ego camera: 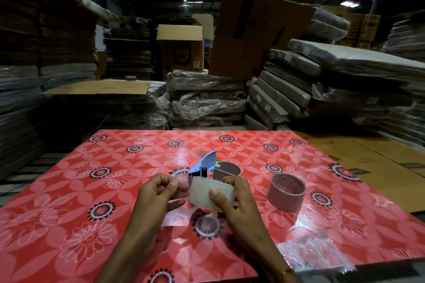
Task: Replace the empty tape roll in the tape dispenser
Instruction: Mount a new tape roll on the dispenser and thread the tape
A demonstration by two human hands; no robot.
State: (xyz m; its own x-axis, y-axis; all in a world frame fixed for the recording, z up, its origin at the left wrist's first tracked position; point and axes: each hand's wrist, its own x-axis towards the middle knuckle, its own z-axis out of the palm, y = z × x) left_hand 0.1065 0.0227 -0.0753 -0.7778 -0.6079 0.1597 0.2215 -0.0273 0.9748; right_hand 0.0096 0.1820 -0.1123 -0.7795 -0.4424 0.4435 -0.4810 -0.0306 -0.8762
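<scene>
Gripping a whitish translucent tape roll just above the red flower-patterned tabletop, near its middle: right hand wrapping the roll's near right side, thumb lying across its face, fingers curling over the top edge. Pinching at the roll's left edge with the left hand, fingers curled tight, thumb and forefinger closing on what looks like a clear film or loose tape end; hard to tell exactly what is between them.

Standing just behind the roll and partly hidden by it: a blue tape dispenser, its blade guard tilting up and away, a dark roller post showing beside it. Sitting right beside the dispenser, touching or nearly so: a brown cardboard ring, apparently the empty core, though not certain. Resting on its side edge to the right, well apart from both hands: a second, pinkish-brown roll, hollow centre facing up.

Lying crumpled at the tabletop's near right corner: clear plastic wrap. Circling the right wrist: a thin gold bangle. Filling the dim warehouse beyond: stacked shrink-wrapped bundles and cardboard cartons.
</scene>
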